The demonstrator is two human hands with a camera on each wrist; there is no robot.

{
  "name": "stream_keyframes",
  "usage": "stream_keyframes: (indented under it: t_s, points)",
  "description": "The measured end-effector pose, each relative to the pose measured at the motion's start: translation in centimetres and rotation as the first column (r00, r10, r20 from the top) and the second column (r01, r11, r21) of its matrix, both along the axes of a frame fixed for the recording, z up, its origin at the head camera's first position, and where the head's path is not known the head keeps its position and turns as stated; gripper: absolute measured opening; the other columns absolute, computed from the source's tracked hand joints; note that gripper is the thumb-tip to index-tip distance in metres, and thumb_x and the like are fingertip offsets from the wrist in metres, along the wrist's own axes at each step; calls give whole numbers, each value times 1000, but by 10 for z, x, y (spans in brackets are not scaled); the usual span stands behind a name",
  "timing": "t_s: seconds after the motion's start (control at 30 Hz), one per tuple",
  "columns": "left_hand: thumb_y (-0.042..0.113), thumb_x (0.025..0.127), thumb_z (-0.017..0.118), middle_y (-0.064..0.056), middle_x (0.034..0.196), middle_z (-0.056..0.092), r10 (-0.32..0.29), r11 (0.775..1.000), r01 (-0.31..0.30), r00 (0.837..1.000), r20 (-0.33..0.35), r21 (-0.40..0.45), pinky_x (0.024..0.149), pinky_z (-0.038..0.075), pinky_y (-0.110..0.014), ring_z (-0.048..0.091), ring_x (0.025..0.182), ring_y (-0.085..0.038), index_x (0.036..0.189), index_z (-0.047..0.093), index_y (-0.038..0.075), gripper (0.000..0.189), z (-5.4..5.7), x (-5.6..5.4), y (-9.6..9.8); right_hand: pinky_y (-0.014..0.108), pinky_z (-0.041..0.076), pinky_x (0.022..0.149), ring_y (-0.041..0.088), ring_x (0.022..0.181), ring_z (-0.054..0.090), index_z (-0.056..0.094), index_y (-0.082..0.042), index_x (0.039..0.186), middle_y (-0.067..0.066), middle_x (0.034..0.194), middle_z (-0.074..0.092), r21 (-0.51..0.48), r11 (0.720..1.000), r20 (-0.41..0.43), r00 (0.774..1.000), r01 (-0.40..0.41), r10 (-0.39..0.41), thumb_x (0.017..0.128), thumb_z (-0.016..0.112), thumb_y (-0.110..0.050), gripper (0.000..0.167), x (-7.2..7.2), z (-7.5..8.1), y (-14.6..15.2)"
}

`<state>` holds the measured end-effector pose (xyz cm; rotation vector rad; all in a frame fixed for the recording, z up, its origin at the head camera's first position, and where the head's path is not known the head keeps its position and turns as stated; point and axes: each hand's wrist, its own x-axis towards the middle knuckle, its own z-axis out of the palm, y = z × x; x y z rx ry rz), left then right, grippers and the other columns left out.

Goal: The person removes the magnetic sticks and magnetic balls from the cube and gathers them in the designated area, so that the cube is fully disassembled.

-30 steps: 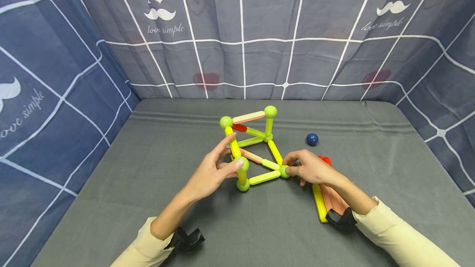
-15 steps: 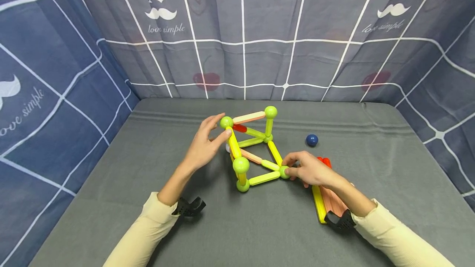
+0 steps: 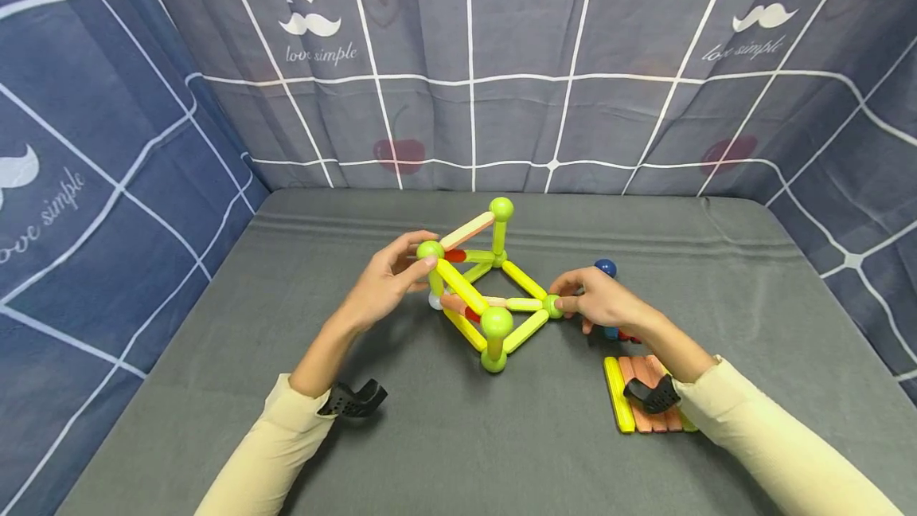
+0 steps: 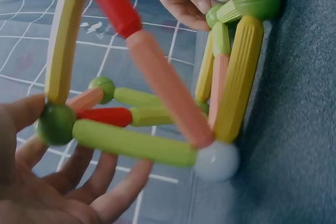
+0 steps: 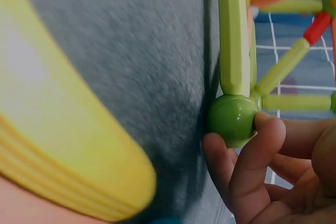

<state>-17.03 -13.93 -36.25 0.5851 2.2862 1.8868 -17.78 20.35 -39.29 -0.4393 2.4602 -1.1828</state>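
Note:
Between my hands stands a frame of magnetic building rods and balls, with a yellow rod [image 3: 462, 287] along its upper near side. My left hand [image 3: 387, 277] holds the green ball [image 4: 56, 124] at the upper left corner, thumb and fingers on either side. Below that ball, a light green rod [image 4: 134, 142] runs to a white ball [image 4: 217, 161]. At the frame's low right corner my right hand [image 3: 598, 297] pinches another green ball [image 5: 232, 120]. A red rod and a salmon rod [image 4: 165, 85] join end to end across one side of the frame.
Yellow and salmon rods [image 3: 645, 396] lie side by side on the grey cloth [image 3: 322, 213], under the right wrist. A dark blue ball [image 3: 606, 267] sits behind the right hand, which partly covers red and blue pieces. Patterned curtains [image 3: 516, 118] enclose the back and sides.
My left hand has moved from the near upper rod and ball to the upper left ball. The frame has turned counter-clockwise, its near corner shifting right; my right hand has moved slightly away with its corner.

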Motion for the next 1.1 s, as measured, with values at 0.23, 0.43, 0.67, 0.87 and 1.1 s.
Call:
stream_keyframes:
  t_s: [0.23, 0.43, 0.67, 0.87, 1.1]
  points:
    - [21, 98, 63, -5, 130, 61, -136, 978, 128, 990, -41, -166, 88, 47, -48, 60, 105, -29, 141, 52, 20, 44, 4, 10, -14, 39, 55, 54, 26, 66, 58, 63, 9, 116, 18, 98, 61, 0, 998, 18, 998, 56, -56, 97, 59, 0, 22, -19, 1, -9]
    - [29, 96, 66, 4, 141, 51, -186, 951, 163, 980, -67, -265, 92, 47, -46, 56, 114, -23, 146, 48, 26, 54, 6, 22, -19, 40, 57, 59, 23, 64, 59, 61, 11, 119, 23, 108, 59, -33, 997, 11, 997, 72, -72, 97, 57, 1, 24, -29, -1, -20]
    - [21, 96, 67, -3, 140, 50, -256, 947, 232, 963, -83, -224, 97, 46, -46, 52, 120, -20, 142, 55, 23, 48, 5, 28, -17, 43, 57, 62, 35, 78, 60, 57, 10, 125, 25, 115, 57, -92, 993, 52, 996, 71, -67, 101, 53, -5, 29, -29, 2, -21]
    - [8, 94, 66, -17, 131, 56, -285, 954, 273, 954, -89, -127, 88, 51, -34, 60, 107, -25, 134, 59, 9, 40, 2, 28, -18, 41, 54, 55, 36, 85, 59, 59, 3, 128, 23, 119, 60, -81, 995, -30, 997, 67, -69, 104, 53, -21, 35, -9, 21, -17]
    - [6, 91, 70, -20, 128, 59, -242, 969, 241, 970, -28, -50, 79, 55, -31, 68, 93, -30, 134, 60, 6, 44, -1, 32, -16, 38, 49, 46, 31, 45, 51, 61, -8, 127, 15, 90, 68, -169, 985, -29, 999, -18, 13, 103, 55, -33, 35, 39, 51, -17]
